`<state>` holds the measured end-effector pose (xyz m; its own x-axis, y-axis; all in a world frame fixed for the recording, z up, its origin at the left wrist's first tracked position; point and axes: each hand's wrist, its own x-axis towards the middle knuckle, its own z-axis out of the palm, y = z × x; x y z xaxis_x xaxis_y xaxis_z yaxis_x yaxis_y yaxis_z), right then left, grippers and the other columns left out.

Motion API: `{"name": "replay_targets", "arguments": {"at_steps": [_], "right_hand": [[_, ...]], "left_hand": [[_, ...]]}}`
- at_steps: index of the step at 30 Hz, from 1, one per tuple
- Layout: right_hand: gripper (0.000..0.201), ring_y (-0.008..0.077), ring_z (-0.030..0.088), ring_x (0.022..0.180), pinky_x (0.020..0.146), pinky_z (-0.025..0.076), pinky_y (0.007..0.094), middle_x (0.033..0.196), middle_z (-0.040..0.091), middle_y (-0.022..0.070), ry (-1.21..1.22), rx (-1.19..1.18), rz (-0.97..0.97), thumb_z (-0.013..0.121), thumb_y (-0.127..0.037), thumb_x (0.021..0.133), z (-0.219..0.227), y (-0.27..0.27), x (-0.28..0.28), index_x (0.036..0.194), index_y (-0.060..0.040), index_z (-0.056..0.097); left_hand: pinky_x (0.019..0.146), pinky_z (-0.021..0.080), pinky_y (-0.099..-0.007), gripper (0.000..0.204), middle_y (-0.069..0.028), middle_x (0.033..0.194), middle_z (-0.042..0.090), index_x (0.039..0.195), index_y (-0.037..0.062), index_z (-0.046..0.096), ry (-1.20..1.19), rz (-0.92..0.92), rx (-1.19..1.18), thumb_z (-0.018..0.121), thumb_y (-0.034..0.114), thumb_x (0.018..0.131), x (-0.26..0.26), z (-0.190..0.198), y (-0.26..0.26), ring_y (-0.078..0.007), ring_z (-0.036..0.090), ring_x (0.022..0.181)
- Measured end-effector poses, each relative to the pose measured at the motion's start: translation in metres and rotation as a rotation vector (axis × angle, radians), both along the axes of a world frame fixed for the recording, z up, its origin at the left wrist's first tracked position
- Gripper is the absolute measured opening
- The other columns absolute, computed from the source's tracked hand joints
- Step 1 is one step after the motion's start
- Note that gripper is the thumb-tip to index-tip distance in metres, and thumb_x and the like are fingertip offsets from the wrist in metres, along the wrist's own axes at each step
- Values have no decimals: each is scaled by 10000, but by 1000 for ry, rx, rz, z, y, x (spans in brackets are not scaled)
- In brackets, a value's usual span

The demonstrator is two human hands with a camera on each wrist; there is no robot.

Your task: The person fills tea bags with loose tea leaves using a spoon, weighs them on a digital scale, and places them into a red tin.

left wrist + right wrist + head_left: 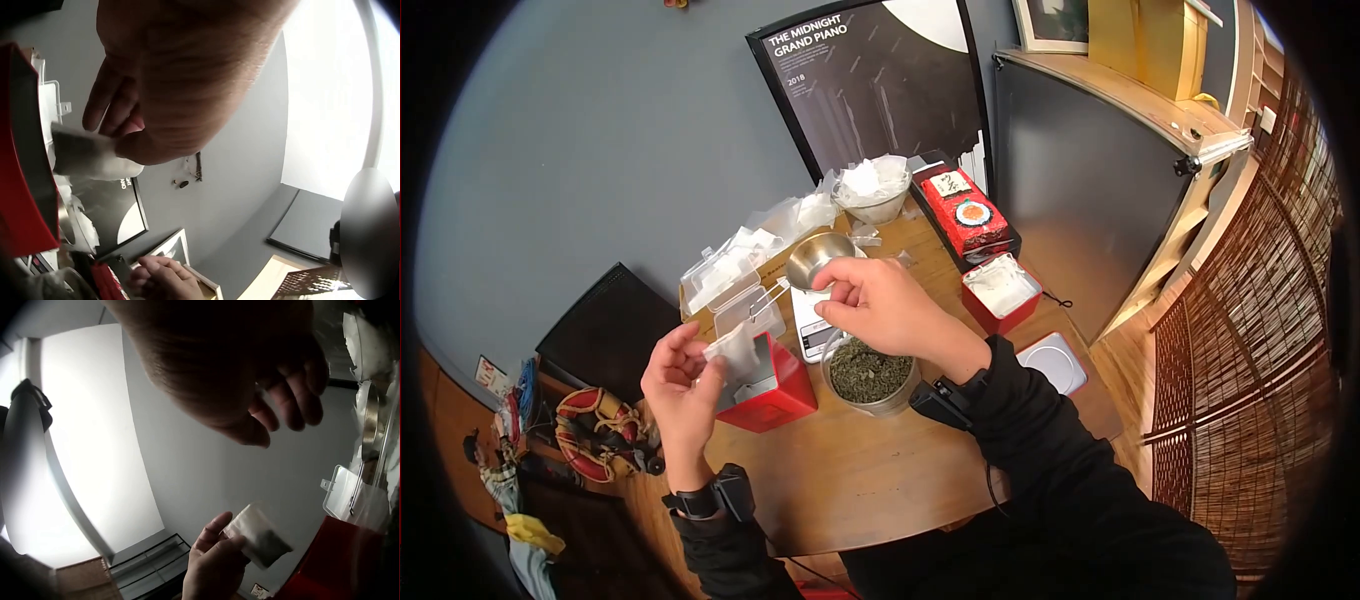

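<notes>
Tea-bag filling, part way through

The left hand (683, 378) pinches a small white tea bag (735, 352) at nine o'clock of the bowl of dry tea leaves (869, 372); the right-wrist view shows dark leaf already inside the bag, so filling looks begun, sealing not yet done. The right hand (878, 305) hovers with fingers loosely curled, holding nothing I can make out, between the bowl and the steel cup (820, 256) on the scale (812, 322). A red box (772, 385) stands just beside the left hand. The round wooden bench (870, 470) also carries a bowl of empty bags (873, 190) at twelve o'clock and red tins (966, 215); a grey wall and a poster (875, 80) lie behind.
</notes>
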<state>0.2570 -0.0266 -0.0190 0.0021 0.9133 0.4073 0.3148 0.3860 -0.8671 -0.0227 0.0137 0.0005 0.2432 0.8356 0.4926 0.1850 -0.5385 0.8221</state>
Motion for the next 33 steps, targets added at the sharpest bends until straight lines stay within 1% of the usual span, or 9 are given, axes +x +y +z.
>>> {"name": "replay_targets", "arguments": {"at_steps": [1, 3, 6, 7, 11, 16, 24, 26, 33], "right_hand": [[258, 161, 631, 701, 635, 507, 318, 808, 678, 74, -2, 3, 1, 718, -150, 862, 0, -1, -2, 1052, 13, 654], [326, 156, 610, 852, 690, 499, 301, 955, 646, 64, 49, 262, 156, 709, -137, 864, 3, -3, -7, 1158, -23, 626], [362, 163, 588, 970, 733, 496, 296, 1071, 617, 79, -41, 252, 204, 707, -131, 853, 17, -19, -9, 1197, -58, 623], [342, 176, 603, 959, 732, 506, 307, 1060, 609, 66, -60, 191, 211, 697, -114, 836, 23, -24, -10, 1168, -65, 628], [279, 188, 596, 905, 694, 507, 320, 1010, 608, 60, -65, 246, 190, 657, -95, 827, 18, -20, -14, 1099, -45, 626], [248, 194, 587, 827, 671, 497, 321, 964, 597, 69, -111, 257, 169, 655, -99, 822, 14, -17, -13, 1060, -42, 620], [214, 198, 580, 751, 650, 483, 323, 945, 594, 77, -152, 228, 147, 662, -103, 815, 14, -18, -14, 1018, -44, 623], [170, 276, 596, 736, 669, 495, 387, 900, 599, 118, -125, 197, 147, 653, -108, 813, 14, -17, -14, 960, -36, 606], [197, 304, 616, 754, 679, 497, 406, 902, 639, 138, -105, 161, 104, 658, -115, 819, 13, -18, -16, 972, -22, 576]], "left_hand": [[753, 516, -223, 420, -21, 934, 631, 1244, -27, 577, -46, -21, 16, 662, -103, 840, 5, 0, -2, -83, 624, 829], [758, 514, -221, 430, -23, 944, 634, 1250, -30, 575, -70, -60, 1, 668, -106, 837, 14, -3, -4, -82, 625, 845], [788, 527, -237, 441, -37, 973, 638, 1261, -43, 559, -106, -147, -39, 661, -136, 842, 33, -7, -6, -93, 634, 876], [785, 527, -237, 439, -37, 973, 638, 1260, -42, 560, -97, -160, -39, 662, -133, 843, 38, -8, -7, -93, 633, 873], [793, 520, -232, 437, -37, 973, 638, 1262, -39, 561, -85, -198, -23, 663, -128, 846, 50, -13, -6, -89, 627, 876], [804, 517, -237, 433, -40, 975, 646, 1266, -40, 562, -90, -209, -86, 668, -118, 853, 59, -7, -14, -90, 620, 888], [799, 516, -241, 437, -44, 976, 651, 1275, -43, 563, -74, -211, -24, 674, -108, 857, 63, -13, -10, -93, 622, 886], [799, 517, -242, 437, -44, 975, 650, 1277, -43, 563, -73, -218, -20, 674, -106, 858, 64, -13, -11, -93, 621, 886], [829, 520, -250, 447, -52, 980, 665, 1292, -43, 556, -76, -229, -10, 664, -105, 863, 67, -16, -8, -106, 634, 906]]}}
